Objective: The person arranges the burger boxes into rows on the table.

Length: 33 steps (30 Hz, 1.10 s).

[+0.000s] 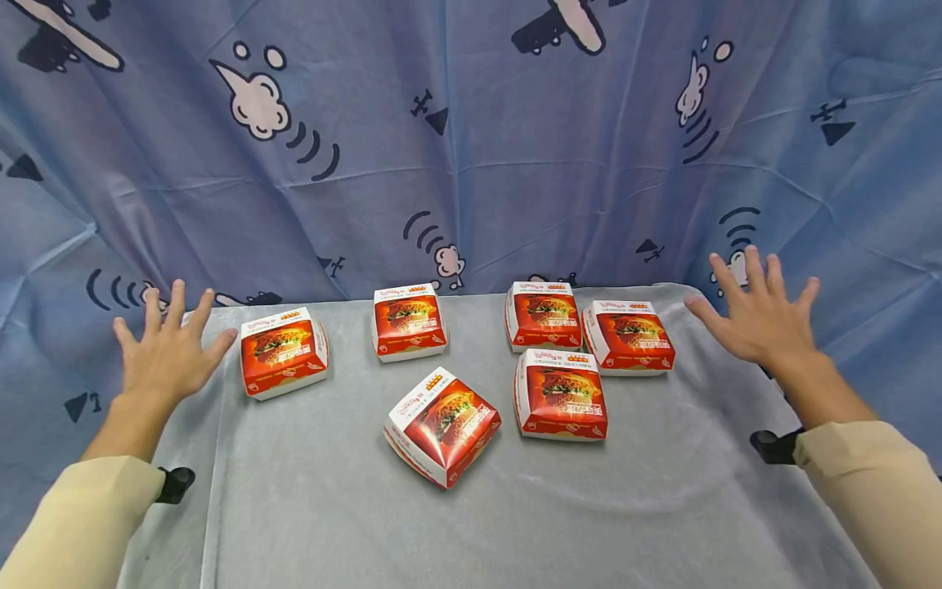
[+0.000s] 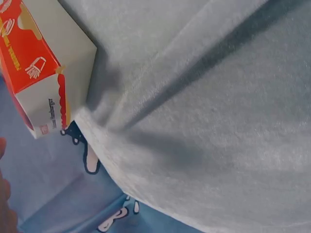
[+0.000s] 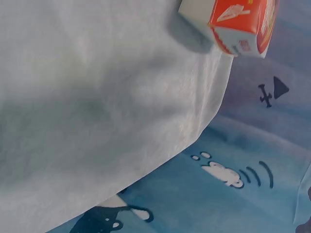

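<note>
Several red and white burger boxes lie on a grey cloth-covered table. My left hand (image 1: pixel 165 352) is held with fingers spread, nearest to the far-left burger box (image 1: pixel 285 352); that same box (image 2: pixel 39 73) fills the upper left corner of the left wrist view. On the other side my right hand (image 1: pixel 765 319) is spread wide, with nothing in it, to the right of the rightmost burger box (image 1: pixel 629 337). Between them are a back box (image 1: pixel 409 321), another back box (image 1: pixel 545 316), a front box (image 1: pixel 562 394) and an angled front box (image 1: pixel 443 427).
Grey cloth (image 1: pixel 331 507) covers the table, with a fold along its left side. Behind it hangs a blue curtain (image 1: pixel 368 204) printed with planes and clouds. Dark straps (image 1: pixel 177 485) show at both cuffs. The three right-hand boxes sit close together.
</note>
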Each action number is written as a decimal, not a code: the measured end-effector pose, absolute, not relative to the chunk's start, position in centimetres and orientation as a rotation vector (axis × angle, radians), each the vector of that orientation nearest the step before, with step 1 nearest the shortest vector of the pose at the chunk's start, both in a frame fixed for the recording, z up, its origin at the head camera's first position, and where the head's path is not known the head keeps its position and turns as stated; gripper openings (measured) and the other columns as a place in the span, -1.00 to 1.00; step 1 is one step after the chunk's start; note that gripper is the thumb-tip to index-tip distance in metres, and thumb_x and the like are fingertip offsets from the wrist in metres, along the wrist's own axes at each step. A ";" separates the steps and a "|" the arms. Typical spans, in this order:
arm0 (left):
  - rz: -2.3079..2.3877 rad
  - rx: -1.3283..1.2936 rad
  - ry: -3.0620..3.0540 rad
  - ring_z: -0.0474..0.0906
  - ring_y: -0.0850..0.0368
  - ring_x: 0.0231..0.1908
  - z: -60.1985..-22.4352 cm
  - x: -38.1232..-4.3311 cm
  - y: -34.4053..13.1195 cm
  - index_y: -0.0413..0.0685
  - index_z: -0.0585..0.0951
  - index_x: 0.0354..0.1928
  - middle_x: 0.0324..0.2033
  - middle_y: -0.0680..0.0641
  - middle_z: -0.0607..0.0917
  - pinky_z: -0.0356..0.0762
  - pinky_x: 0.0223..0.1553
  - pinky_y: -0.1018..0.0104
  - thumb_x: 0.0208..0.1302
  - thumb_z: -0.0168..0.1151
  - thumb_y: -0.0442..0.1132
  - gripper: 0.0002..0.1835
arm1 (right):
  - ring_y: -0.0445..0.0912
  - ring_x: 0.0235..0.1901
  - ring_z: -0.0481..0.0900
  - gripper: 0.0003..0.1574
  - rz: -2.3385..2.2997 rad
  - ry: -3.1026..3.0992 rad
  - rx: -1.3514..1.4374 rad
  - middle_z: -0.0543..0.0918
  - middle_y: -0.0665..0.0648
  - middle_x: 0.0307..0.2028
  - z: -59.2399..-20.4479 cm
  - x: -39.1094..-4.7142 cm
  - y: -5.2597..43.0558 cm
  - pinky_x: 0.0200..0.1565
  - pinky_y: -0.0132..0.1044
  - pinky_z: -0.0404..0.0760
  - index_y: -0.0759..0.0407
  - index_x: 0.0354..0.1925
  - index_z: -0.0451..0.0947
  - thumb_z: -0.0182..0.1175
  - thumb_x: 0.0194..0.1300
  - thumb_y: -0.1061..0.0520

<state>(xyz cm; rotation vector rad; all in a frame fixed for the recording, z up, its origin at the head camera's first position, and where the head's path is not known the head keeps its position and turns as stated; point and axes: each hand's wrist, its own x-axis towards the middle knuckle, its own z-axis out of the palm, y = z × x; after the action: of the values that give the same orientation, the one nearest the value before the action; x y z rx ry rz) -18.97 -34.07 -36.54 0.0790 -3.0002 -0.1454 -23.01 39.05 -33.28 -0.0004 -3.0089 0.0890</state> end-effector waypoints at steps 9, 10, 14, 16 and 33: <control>-0.133 0.035 -3.012 -0.48 -0.46 0.45 -36.9 -19.2 -33.3 -0.04 -0.11 0.58 0.51 -0.36 -0.32 -0.54 0.22 -0.58 0.47 -0.20 0.27 -0.15 | 0.41 0.46 -0.48 0.13 0.048 -2.987 0.078 -0.43 0.42 0.51 -33.4 -23.3 36.6 0.20 0.51 -0.62 0.02 0.59 -0.30 -0.29 0.36 -0.55; -0.138 0.027 -3.015 -0.47 -0.47 0.45 -37.0 -19.2 -33.2 -0.04 -0.12 0.58 0.51 -0.36 -0.32 -0.53 0.22 -0.58 0.48 -0.21 0.28 -0.15 | 0.41 0.47 -0.47 0.13 0.050 -2.983 0.091 -0.42 0.42 0.52 -33.4 -23.3 36.3 0.20 0.50 -0.62 0.02 0.59 -0.28 -0.28 0.36 -0.55; -0.179 -0.009 -3.026 -0.45 -0.47 0.46 -37.1 -19.4 -32.9 -0.03 -0.09 0.58 0.52 -0.36 -0.29 -0.50 0.22 -0.59 0.48 -0.23 0.29 -0.16 | 0.39 0.48 -0.43 0.10 0.057 -2.977 0.140 -0.38 0.40 0.53 -33.2 -23.4 35.0 0.22 0.48 -0.60 -0.01 0.60 -0.25 -0.27 0.37 -0.53; -0.208 -0.025 -3.037 -0.44 -0.48 0.45 -37.2 -19.5 -32.7 -0.02 -0.09 0.59 0.52 -0.36 -0.28 -0.48 0.21 -0.60 0.48 -0.24 0.30 -0.16 | 0.38 0.48 -0.40 0.10 0.069 -2.976 0.162 -0.36 0.39 0.54 -33.1 -23.4 34.3 0.24 0.47 -0.60 -0.01 0.60 -0.23 -0.26 0.37 -0.53; -0.431 -0.118 -3.205 -0.29 -0.60 0.41 -38.2 -19.8 -32.5 -0.08 -0.08 0.58 0.50 -0.41 -0.27 -0.36 0.16 -0.67 0.47 -0.28 0.34 -0.13 | 0.40 0.47 -0.16 0.08 0.168 -2.979 0.323 -0.24 0.39 0.54 -31.8 -22.9 29.3 0.28 0.53 -0.24 -0.06 0.60 -0.19 -0.15 0.37 -0.50</control>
<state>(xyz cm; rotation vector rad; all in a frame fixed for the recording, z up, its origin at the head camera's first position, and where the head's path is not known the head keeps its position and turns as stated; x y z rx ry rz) -19.76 -32.50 -38.20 -0.1177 -3.2049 -0.4308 -22.90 29.26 -31.83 0.3231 -2.9786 0.1676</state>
